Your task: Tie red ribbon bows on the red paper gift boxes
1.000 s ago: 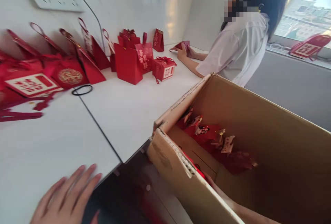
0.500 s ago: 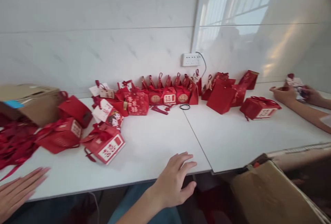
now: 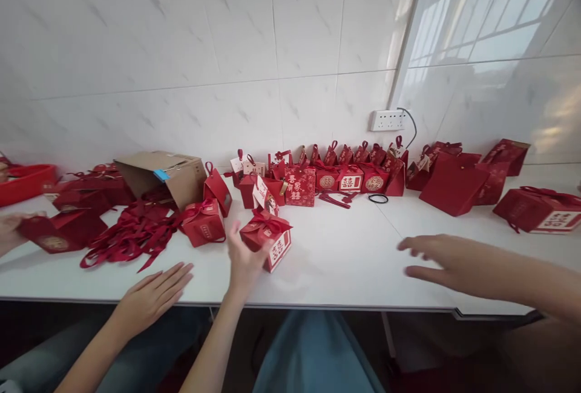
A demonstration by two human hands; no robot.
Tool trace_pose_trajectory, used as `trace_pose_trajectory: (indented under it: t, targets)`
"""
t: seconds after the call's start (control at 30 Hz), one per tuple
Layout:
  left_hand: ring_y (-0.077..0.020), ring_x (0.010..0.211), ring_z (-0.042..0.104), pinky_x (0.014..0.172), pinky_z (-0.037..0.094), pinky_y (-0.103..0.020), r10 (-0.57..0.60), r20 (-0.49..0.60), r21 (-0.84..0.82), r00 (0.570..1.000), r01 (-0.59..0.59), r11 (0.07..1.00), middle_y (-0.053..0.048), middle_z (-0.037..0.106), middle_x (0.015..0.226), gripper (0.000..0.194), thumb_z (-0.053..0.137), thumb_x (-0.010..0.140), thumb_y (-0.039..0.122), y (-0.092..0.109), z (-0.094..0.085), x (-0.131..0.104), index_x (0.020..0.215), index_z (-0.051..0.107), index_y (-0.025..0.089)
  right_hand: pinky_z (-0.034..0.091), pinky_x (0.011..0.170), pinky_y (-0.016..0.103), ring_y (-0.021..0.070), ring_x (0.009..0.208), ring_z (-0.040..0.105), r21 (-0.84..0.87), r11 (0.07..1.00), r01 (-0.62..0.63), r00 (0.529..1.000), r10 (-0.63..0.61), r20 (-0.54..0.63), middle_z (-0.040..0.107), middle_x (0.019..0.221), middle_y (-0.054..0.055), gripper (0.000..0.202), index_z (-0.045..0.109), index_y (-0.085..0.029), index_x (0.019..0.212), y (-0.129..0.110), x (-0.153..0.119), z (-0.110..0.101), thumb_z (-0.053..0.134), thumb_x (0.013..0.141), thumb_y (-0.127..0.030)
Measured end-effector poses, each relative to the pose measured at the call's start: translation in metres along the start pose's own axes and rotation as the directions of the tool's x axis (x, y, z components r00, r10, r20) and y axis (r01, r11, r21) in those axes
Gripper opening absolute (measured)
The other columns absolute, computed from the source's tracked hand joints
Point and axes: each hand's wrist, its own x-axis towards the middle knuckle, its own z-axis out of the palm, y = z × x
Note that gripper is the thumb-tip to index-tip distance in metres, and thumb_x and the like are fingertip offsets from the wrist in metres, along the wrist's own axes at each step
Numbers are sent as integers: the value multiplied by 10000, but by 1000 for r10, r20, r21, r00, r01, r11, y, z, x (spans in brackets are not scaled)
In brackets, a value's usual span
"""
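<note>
My left hand (image 3: 245, 263) is at the near side of a red gift box (image 3: 280, 249) with a ribbon bow and a white double-happiness label. My thumb lies against its front and my fingers reach round its left side. The hand hides part of the box, which sits turned at an angle on the table. Over the table to the right, my right hand (image 3: 442, 266) holds nothing, fingers and thumb apart, pointing left. Behind my left hand stands a small box with a printed figure (image 3: 267, 199). Another ribboned red box (image 3: 204, 223) is to its left.
More red boxes (image 3: 349, 178) line the wall, with a black ring (image 3: 378, 198) before them. At left are loose ribbons (image 3: 136, 232), an open carton (image 3: 186, 184) and a co-worker's flat hand (image 3: 157, 293). Another hand (image 3: 9, 232) touches a red box (image 3: 68, 229) at the left edge.
The view has swung left. My left hand has gone from the table's front edge to the ribboned gift box. My right hand has come into view.
</note>
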Motion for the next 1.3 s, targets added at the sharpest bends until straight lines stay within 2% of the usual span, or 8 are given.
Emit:
trace_pose_trajectory:
  t: [0.1,0.23,0.33,0.43,0.7,0.9,1.07,1.3]
  targets:
    - [-173,994,652,785,503,-279,-11,8,-15,1000,11,1000,117,622,1194,465,387,846,197,-3,14,-11,1254,465,406,466,752,362,290,940,619,134,986,97,982,-117,149,684,996,102,461,647,-212,1010,-54,36,5,437,845,-587]
    - [-173,1032,634,820,497,-277,-80,24,-108,996,83,991,143,614,1199,446,412,838,214,0,19,-13,1225,488,421,445,655,320,214,692,625,451,883,126,983,-174,65,673,748,93,532,583,-171,742,-108,76,31,297,891,-595]
    - [-176,1030,636,833,499,-283,-117,24,-170,993,120,978,144,625,1181,414,407,833,226,-4,21,-17,1181,531,413,433,625,298,173,622,579,647,745,165,986,-141,-90,629,666,54,497,514,-184,678,-119,84,52,325,881,-596]
    - [-183,1021,640,837,508,-309,-144,42,-195,989,150,969,147,632,1165,383,374,846,268,-6,25,-20,1154,552,411,425,635,302,159,603,538,780,599,181,982,-61,-181,579,609,31,510,480,-188,628,-112,82,65,360,845,-634]
    - [-241,1026,639,870,516,-406,-270,163,-261,949,306,916,105,661,1124,344,383,849,408,-3,26,-18,1120,590,370,387,582,293,101,488,426,990,143,-15,1000,-13,17,447,490,-32,555,448,-177,509,-91,82,77,618,634,-691]
    - [-253,1071,613,935,476,-410,-305,190,-320,933,353,879,96,664,1124,344,474,813,463,-8,29,-24,1136,575,401,348,534,269,80,480,343,999,36,-10,1000,-3,10,342,496,-56,557,342,-198,486,-88,91,87,675,633,-620]
    - [-272,1057,619,912,485,-440,-279,200,-322,939,332,887,70,670,1119,298,498,814,373,-10,26,-25,1093,603,391,265,422,241,69,420,134,997,-49,51,975,221,-39,123,462,-101,584,166,-222,511,-24,96,89,614,702,-544]
    - [-231,1162,549,943,463,-399,-133,295,-63,946,158,985,35,558,1282,458,375,799,130,-10,21,-28,1159,600,302,385,485,271,88,430,220,998,-55,21,933,361,0,187,455,-77,494,237,-218,488,38,60,98,633,709,-416]
